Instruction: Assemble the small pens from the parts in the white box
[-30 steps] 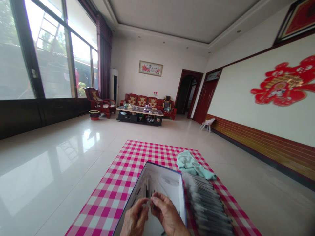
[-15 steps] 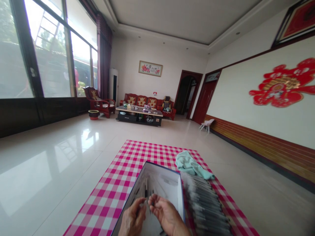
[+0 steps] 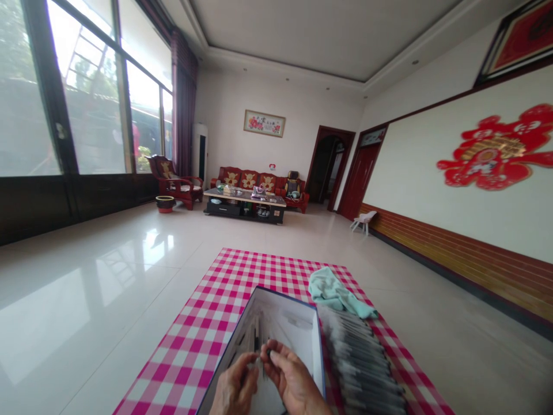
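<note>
Both hands are over an open box (image 3: 318,340) with a white inside and a blue rim. My left hand (image 3: 237,381) is closed, its thumb and forefinger pinched together; what they hold, if anything, is too small to make out. Close beside it, my right hand (image 3: 294,374) pinches a small dark piece (image 3: 269,351) between thumb and fingers. The two hands' fingertips almost meet. Thin dark and clear pen-like parts (image 3: 256,334) lie in the box beyond the fingers, partly hidden by the hands.
Right of the box lies a dense row of dark pen-like sticks (image 3: 367,363) with whitish ends. A mint-green cloth (image 3: 334,291) rests behind them on the pink checked tablecloth (image 3: 190,328). Farther off stand a low coffee table (image 3: 244,208), a red sofa and a small chair (image 3: 363,219).
My right hand has turned slightly and its fingers have shifted, so the small dark piece shows more clearly. My left hand has moved little and stays pinched.
</note>
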`<move>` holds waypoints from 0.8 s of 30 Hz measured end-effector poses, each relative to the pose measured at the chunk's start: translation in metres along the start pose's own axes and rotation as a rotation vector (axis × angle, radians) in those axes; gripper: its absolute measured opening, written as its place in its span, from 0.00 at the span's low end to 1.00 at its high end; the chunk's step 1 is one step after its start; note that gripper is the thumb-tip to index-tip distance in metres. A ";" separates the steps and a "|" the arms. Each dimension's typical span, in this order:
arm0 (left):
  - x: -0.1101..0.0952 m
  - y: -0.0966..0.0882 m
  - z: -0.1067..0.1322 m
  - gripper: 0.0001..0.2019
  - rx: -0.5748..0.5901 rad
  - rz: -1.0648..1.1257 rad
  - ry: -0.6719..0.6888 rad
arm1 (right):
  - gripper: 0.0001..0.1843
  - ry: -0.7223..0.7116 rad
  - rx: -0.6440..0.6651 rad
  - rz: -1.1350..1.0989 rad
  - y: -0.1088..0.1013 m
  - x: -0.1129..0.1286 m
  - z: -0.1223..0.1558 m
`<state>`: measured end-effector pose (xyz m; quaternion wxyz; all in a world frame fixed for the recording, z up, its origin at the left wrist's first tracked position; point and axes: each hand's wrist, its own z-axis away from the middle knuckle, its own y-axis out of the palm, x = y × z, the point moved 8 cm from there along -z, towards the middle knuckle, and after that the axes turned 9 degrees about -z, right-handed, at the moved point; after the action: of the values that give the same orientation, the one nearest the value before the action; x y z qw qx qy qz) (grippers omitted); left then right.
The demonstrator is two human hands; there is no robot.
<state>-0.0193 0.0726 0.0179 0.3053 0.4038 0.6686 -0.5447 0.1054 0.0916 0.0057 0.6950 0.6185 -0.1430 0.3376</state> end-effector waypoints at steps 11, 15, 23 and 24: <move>-0.001 0.004 0.000 0.21 0.038 -0.039 0.038 | 0.08 -0.185 0.030 0.575 0.014 0.011 0.002; 0.006 0.006 -0.002 0.23 0.018 -0.050 0.047 | 0.09 -0.327 0.080 0.832 0.026 0.019 0.008; 0.011 0.007 -0.002 0.22 0.033 -0.083 0.009 | 0.09 -0.350 0.035 0.789 0.017 0.021 0.004; 0.010 0.006 -0.002 0.21 0.027 -0.094 0.018 | 0.09 -0.312 0.025 0.735 0.014 0.020 0.003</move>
<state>-0.0194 0.0772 0.0070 0.2679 0.3808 0.6822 -0.5637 0.1113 0.0950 0.0291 0.4903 0.5782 -0.4546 0.4676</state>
